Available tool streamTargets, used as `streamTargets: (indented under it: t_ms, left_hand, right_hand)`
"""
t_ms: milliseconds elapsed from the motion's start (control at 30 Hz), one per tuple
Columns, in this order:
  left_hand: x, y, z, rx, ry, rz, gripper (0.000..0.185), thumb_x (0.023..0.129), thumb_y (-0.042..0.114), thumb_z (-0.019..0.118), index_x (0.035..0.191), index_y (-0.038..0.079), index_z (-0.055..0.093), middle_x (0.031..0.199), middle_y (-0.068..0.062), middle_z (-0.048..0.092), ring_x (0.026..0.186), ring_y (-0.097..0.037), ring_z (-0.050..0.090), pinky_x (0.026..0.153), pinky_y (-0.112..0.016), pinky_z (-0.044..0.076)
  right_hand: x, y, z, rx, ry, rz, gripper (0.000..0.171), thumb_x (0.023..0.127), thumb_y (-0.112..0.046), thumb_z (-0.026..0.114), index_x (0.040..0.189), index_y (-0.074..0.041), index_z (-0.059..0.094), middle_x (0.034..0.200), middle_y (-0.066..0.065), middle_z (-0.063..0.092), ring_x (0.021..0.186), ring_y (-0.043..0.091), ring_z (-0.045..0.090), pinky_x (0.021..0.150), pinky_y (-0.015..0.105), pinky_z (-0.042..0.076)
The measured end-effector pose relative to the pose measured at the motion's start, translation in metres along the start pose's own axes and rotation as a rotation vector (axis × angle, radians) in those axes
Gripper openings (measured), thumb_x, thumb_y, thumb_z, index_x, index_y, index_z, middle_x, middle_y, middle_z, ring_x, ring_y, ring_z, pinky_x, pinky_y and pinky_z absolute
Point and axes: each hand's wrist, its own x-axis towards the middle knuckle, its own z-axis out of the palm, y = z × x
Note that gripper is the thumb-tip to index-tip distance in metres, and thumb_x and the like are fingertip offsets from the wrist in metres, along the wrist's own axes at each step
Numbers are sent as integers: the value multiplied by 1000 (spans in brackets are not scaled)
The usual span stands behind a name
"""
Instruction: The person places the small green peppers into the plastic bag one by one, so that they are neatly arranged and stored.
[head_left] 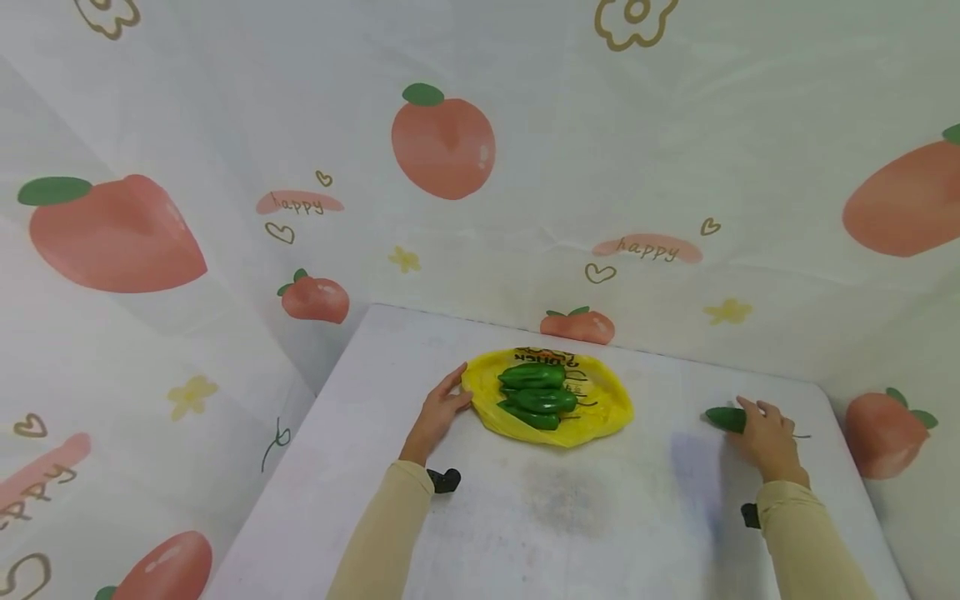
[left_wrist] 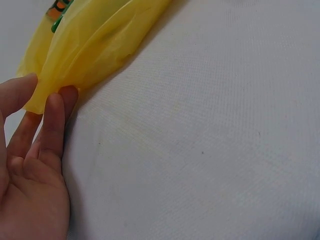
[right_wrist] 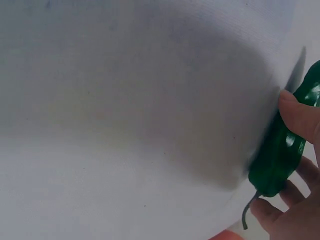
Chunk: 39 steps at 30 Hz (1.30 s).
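A yellow plastic bag [head_left: 603, 421] lies spread on the table with three green peppers [head_left: 538, 401] on it, their thin stems pointing right. At its left edge my left hand [head_left: 435, 418] pinches the plastic. The left wrist view shows the thumb above and the fingers below the gathered yellow film [left_wrist: 90, 55]. Over on the right side of the table, my right hand [head_left: 771, 442] grips another green pepper [head_left: 724, 418]. In the right wrist view the thumb and fingers wrap the shiny pepper [right_wrist: 280, 160], its curved stem [right_wrist: 245, 215] hanging past the fingers.
The white table [head_left: 570, 508] has a greyish smudge in front of the bag. A hanging cloth [head_left: 517, 242] printed with peaches and the word "happy" encloses its back and sides. Black straps or mounts [head_left: 446, 481] show at both wrists.
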Motion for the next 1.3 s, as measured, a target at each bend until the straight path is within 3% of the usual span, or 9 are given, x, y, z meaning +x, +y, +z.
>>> streamTargets:
  t_ms: [233,367,500,700,967,1300]
  left_hand:
    - [0,-1,0,7,-6,-2,55,90,34,65,135,55,42,151,7,38,116,-11,58,104,-36,44]
    - [0,-1,0,0,-6,13,55,90,34,65,136,53,42,151,6,38,116,-13,58,104,-36,44]
    - [0,0,0,-9,-7,24,56,90,32,65,137,51,42,151,4,38,115,-13,58,102,-35,46]
    - [0,1,1,-34,2,7,55,90,28,66,134,53,44,150,5,40,114,-13,59,100,-33,47]
    - [0,-3,2,-7,8,-5,54,89,31,66,133,54,44,151,5,38,114,-13,58,103,-35,45]
    - [-2,-1,1,8,2,20,54,90,33,65,134,54,42,153,4,37,116,-14,58,105,-38,43]
  right_hand:
    - [-1,4,1,-49,24,5,59,84,-8,63,135,6,38,127,44,33,110,66,27,79,71,36]
    - [-1,6,0,-89,-8,31,56,83,-11,64,132,6,42,121,42,43,105,61,32,77,67,37]
    - [0,5,1,-96,-47,58,57,84,-14,65,132,6,42,122,40,46,101,57,34,77,64,37]
    - [-3,0,3,-60,-34,37,58,84,-16,66,132,6,42,123,39,49,99,53,38,75,61,37]
    - [-6,-6,9,24,-68,-7,62,87,-19,66,134,11,38,126,42,44,110,54,47,90,63,40]
    - [-10,-26,14,85,111,-120,57,87,-14,67,132,9,43,123,39,50,106,51,52,86,61,42]
